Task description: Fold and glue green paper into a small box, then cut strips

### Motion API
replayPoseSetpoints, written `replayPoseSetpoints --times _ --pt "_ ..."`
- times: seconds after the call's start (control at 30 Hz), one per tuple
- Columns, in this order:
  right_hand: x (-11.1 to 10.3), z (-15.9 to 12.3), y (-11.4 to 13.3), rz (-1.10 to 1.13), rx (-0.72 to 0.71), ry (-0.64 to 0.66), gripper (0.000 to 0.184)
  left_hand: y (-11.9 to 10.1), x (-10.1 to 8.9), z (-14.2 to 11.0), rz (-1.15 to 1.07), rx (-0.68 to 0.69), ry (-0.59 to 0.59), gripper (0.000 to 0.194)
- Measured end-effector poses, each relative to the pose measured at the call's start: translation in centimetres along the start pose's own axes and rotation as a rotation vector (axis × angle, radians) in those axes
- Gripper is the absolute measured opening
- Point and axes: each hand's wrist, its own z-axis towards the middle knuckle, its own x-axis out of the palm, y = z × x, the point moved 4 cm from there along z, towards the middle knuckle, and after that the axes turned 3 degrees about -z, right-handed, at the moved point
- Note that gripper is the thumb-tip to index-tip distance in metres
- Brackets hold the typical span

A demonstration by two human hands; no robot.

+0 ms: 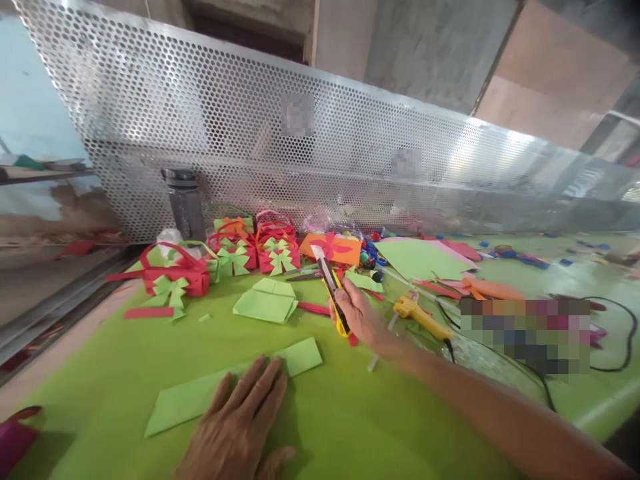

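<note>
Head cam: left hand (240, 420) spread flat, pinning the folded green strip (225, 390) on the green table (350, 427).
Right hand (357, 313) grips a yellow utility knife (333, 290), blade up, clear of the paper; I'd keep fingertips off any cut line.

Bright even daylight, glare on the perforated metal screen (310, 140) — soft overall, wide-angle bending at edges
</note>
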Motion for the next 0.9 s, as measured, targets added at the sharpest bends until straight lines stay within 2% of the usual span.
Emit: replayPoseSetpoints --times 0.27,0.4,0.63,0.77,0.9 --pt "-0.1 -0.4 1.1 0.159 0.064 0.119 0.030 -0.1 -0.1 0.3 -0.003 -0.015 -0.026 0.064" --pt "-0.3 -0.7 0.3 0.188 0.084 0.094 0.026 -0.2 -0.3 0.4 0.004 -0.006 -0.023 0.060" --pt "-0.3 -1.0 1.0 0.097 -0.026 0.019 0.022 -0.2 -0.3 0.4 -0.062 -0.028 -0.050 0.063" --pt "-0.1 -1.4 1.6 0.003 -0.099 -0.017 0.019 -0.1 -0.3 0.3 -0.051 -0.036 0.011 0.063" --pt "0.1 -1.5 1.3 -0.047 -0.133 0.011 0.023 0.2 -0.2 0.2 -0.102 -0.066 0.037 0.065"
